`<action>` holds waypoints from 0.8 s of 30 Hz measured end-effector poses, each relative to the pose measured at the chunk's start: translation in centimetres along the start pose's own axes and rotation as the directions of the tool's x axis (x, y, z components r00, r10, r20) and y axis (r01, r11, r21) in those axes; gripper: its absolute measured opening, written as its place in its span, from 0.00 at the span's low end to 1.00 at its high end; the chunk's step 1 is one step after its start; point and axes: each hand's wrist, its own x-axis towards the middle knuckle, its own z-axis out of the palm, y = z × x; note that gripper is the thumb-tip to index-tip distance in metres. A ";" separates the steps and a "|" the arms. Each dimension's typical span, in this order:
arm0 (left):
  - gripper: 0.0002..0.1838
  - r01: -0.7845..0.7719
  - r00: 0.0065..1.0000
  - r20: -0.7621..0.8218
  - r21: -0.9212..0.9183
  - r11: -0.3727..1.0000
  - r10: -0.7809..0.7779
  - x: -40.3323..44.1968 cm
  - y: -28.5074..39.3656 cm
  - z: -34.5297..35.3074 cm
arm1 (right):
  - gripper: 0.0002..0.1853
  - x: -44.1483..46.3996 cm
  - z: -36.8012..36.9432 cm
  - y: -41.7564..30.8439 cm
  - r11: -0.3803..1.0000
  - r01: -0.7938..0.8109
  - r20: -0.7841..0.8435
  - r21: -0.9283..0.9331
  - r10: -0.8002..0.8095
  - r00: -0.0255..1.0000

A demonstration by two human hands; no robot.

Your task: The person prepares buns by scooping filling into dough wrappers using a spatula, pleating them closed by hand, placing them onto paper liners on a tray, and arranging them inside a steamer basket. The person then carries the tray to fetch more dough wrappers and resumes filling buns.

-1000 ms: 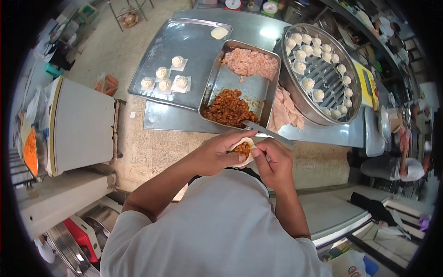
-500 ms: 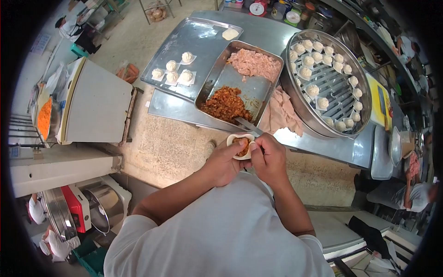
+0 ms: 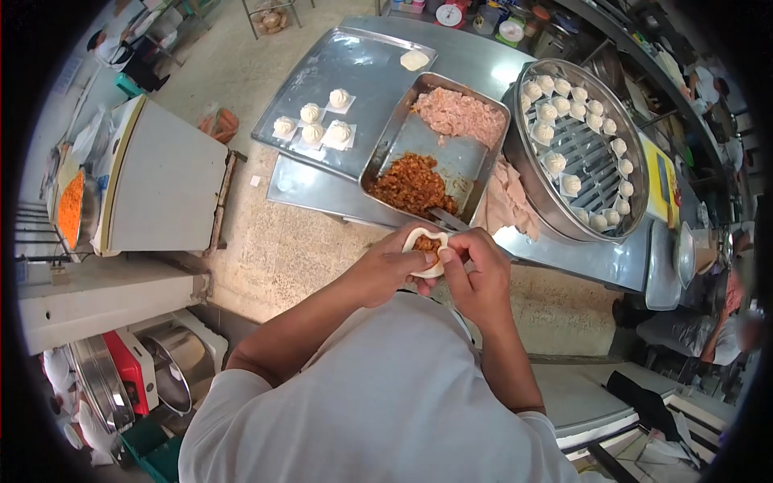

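A round dough wrapper [image 3: 415,237] with reddish-brown filling [image 3: 428,245] lies cupped in my left hand [image 3: 382,272], whose thumb presses on the filling. My right hand [image 3: 481,278] pinches the wrapper's right edge between thumb and fingers. Just beyond my hands is a deep metal pan [image 3: 393,143] holding pink minced meat [image 3: 457,117] and brown filling [image 3: 412,184], with a flat metal spatula [image 3: 448,218] leaning in it. On the flat tray [image 3: 294,83] at left, several pleated buns [image 3: 310,113] sit on paper squares beside one flat wrapper [image 3: 415,60].
A large round steamer [image 3: 531,181] with several buns stands at right, and a pink cloth [image 3: 505,197] lies between it and the pan. Scales [image 3: 510,31] stand at the back. Other people are at the far left and far right. A white cabinet [image 3: 165,181] is at left.
The wrapper's rim is now more raised and gathered around the filling, with my right fingers still pinching it. The head view has shifted, moving the table within the frame.
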 end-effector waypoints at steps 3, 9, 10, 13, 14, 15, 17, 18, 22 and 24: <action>0.21 0.061 0.993 0.098 0.060 0.996 -0.067 0.1 1.5 -2.3 | 0.03 0.7 1.5 -0.5 0.999 -0.027 -0.017 -0.026 0.026 1.000; 0.22 0.155 0.972 0.140 0.220 0.963 -0.188 -0.5 4.1 -6.1 | 0.04 0.9 5.4 -1.0 0.987 -0.016 -0.008 -0.162 0.015 1.000; 0.22 0.159 0.965 0.162 0.263 0.952 -0.206 -0.6 4.3 -6.7 | 0.04 1.0 5.8 -1.5 0.989 -0.034 -0.019 -0.143 0.032 0.999; 0.23 0.159 0.948 0.210 0.337 0.928 -0.239 -0.7 4.7 -8.1 | 0.03 1.7 6.8 -3.4 0.986 -0.144 0.013 -0.078 0.146 0.989; 0.23 0.159 0.946 0.216 0.335 0.929 -0.240 -0.7 4.8 -8.4 | 0.03 1.6 7.0 -3.2 0.985 -0.148 0.011 -0.084 0.149 0.989; 0.24 0.174 0.936 0.228 0.363 0.915 -0.268 -0.6 5.1 -8.6 | 0.04 1.5 7.2 -2.6 0.987 -0.103 0.032 -0.123 0.108 0.994; 0.24 0.184 0.928 0.236 0.384 0.905 -0.289 -0.6 5.3 -8.8 | 0.04 1.5 7.2 -1.7 0.985 -0.052 0.064 -0.162 0.063 0.996; 0.22 0.223 0.933 0.202 0.326 0.919 -0.298 -0.6 5.3 -8.5 | 0.04 1.5 7.1 -1.7 0.981 -0.039 0.053 -0.189 0.050 0.997; 0.18 0.272 0.921 0.178 0.339 0.900 -0.346 0.5 4.8 -8.2 | 0.04 1.5 6.5 -2.6 0.981 -0.138 0.012 -0.137 0.141 0.990; 0.20 0.283 0.903 0.195 0.401 0.871 -0.383 1.2 4.3 -8.0 | 0.04 1.0 6.1 -2.1 0.975 -0.182 0.039 -0.127 0.188 0.981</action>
